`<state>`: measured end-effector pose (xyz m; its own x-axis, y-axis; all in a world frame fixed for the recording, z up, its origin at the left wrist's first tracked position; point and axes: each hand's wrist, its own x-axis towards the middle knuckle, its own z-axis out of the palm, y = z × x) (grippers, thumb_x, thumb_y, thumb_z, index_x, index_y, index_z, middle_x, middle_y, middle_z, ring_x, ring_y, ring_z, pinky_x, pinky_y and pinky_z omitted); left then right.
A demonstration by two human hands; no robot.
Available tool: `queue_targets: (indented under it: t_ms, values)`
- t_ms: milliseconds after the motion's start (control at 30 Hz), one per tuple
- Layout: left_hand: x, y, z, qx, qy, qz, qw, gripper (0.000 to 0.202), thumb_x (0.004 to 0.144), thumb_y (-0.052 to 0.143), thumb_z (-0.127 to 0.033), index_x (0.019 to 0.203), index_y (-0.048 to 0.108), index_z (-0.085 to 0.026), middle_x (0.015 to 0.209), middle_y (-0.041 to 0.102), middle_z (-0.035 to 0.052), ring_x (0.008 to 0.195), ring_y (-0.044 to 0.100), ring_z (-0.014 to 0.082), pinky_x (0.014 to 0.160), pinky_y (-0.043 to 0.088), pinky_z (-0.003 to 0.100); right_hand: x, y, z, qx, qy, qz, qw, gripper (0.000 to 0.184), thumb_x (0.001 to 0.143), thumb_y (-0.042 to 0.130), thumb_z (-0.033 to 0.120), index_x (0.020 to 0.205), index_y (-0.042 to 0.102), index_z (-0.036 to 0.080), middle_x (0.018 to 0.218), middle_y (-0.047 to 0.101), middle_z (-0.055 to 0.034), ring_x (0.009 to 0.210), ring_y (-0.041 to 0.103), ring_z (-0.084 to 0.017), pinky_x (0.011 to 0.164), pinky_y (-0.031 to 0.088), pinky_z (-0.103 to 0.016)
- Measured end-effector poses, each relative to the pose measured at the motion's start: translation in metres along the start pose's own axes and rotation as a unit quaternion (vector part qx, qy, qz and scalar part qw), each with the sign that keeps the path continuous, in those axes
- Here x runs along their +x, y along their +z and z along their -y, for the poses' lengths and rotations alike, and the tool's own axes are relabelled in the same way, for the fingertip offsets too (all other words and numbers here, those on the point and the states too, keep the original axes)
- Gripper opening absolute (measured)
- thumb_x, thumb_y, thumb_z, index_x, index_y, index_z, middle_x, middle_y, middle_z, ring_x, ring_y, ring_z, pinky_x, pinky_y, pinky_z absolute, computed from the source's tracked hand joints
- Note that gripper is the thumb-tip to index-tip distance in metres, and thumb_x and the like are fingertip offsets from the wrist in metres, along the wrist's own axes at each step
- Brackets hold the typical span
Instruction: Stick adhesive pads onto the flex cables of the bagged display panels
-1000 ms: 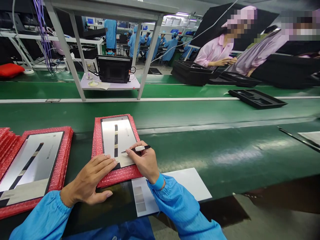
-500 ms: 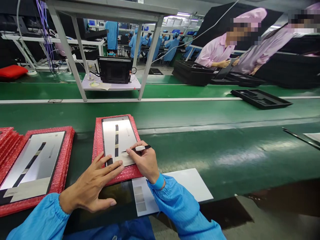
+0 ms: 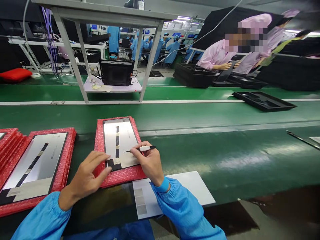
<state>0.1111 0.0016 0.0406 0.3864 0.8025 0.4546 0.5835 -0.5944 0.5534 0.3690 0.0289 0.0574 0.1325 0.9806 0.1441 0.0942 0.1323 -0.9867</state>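
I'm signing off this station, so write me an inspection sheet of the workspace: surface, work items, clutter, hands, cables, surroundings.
Surface: green bench, glossy, with light reflections.
Work items: silver panel with a dark strip, on red bubble wrap; second panel at left, also on bubble wrap, beside a red stack.
Clutter: white sheet, partly hidden by the right sleeve; black tray farther off.
Left hand: open, at the silver panel's lower left; contact unclear.
Right hand: holds a thin black-and-white tool, tip at the silver panel; contact unclear.
Cables: purple bundle hanging upper left; pale cable crossing upper right.
Surroundings: metal frame with a black device on its shelf; people in pink and blue beyond.
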Motion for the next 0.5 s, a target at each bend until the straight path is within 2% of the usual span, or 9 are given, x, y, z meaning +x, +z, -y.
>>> queue_targets:
  t_ms: [33,100,167,233,300,400,500]
  values:
    - [0.003,0.000,0.002,0.007,-0.041,-0.031,0.999,0.029,0.100,0.061,-0.037,0.123,0.068,-0.021,0.114,0.072,0.0089,0.103,0.069,0.0224,0.091,0.056,0.036,0.001,-0.005,0.001,0.012,-0.012,-0.011,1.000,0.023,0.085,0.077,0.042,0.080,0.067,0.022,0.078,0.073,-0.0037,0.074,0.071,-0.022,0.070,0.054,-0.032]
    - [0.008,0.001,0.007,0.002,-0.147,-0.057,0.987,0.031,0.097,0.062,-0.046,0.110,0.072,-0.019,0.096,0.072,0.0060,0.083,0.067,0.0202,0.075,0.055,0.032,0.005,-0.020,0.001,0.054,-0.031,-0.039,0.997,0.026,0.092,0.068,0.045,0.079,0.064,0.022,0.086,0.074,-0.0056,0.083,0.071,-0.023,0.078,0.055,-0.034]
    - [0.009,0.002,0.015,-0.039,-0.258,-0.057,0.964,0.038,0.092,0.065,-0.055,0.104,0.070,-0.019,0.085,0.070,0.0033,0.070,0.063,0.0182,0.064,0.049,0.029,0.009,-0.036,-0.002,0.086,-0.021,-0.055,0.995,0.028,0.093,0.062,0.045,0.077,0.060,0.022,0.074,0.067,-0.0022,0.068,0.065,-0.019,0.066,0.051,-0.031]
    - [0.009,0.004,0.024,-0.084,-0.328,-0.056,0.939,0.044,0.088,0.066,-0.061,0.103,0.068,-0.020,0.080,0.069,0.0016,0.066,0.061,0.0172,0.061,0.046,0.027,0.011,-0.050,-0.006,0.066,0.022,-0.039,0.997,0.024,0.089,0.063,0.042,0.076,0.058,0.022,0.057,0.050,0.0051,0.049,0.045,-0.014,0.050,0.037,-0.027]
    - [0.007,0.007,0.030,-0.113,-0.351,-0.050,0.928,0.049,0.087,0.065,-0.067,0.097,0.066,-0.019,0.075,0.066,0.0003,0.064,0.059,0.0162,0.059,0.044,0.025,0.010,-0.059,-0.011,-0.016,0.054,0.005,0.998,0.023,0.086,0.065,0.040,0.073,0.058,0.021,0.054,0.039,0.0076,0.048,0.034,-0.012,0.049,0.028,-0.027]
    - [0.005,0.010,0.035,-0.144,-0.358,-0.029,0.922,0.053,0.089,0.060,-0.072,0.079,0.061,-0.019,0.064,0.055,-0.0028,0.057,0.050,0.0133,0.055,0.038,0.023,0.005,-0.062,-0.014,-0.134,0.059,0.070,0.987,0.031,0.084,0.066,0.043,0.066,0.058,0.020,0.060,0.044,0.0045,0.059,0.038,-0.014,0.057,0.031,-0.029]
    - [0.005,0.013,0.035,-0.167,-0.365,-0.014,0.916,0.056,0.089,0.060,-0.072,0.071,0.056,-0.019,0.058,0.048,-0.0047,0.053,0.042,0.0109,0.051,0.033,0.022,-0.001,-0.059,-0.016,-0.164,0.084,0.106,0.977,0.036,0.082,0.066,0.049,0.065,0.060,0.019,0.060,0.047,0.0034,0.061,0.041,-0.015,0.060,0.032,-0.030]
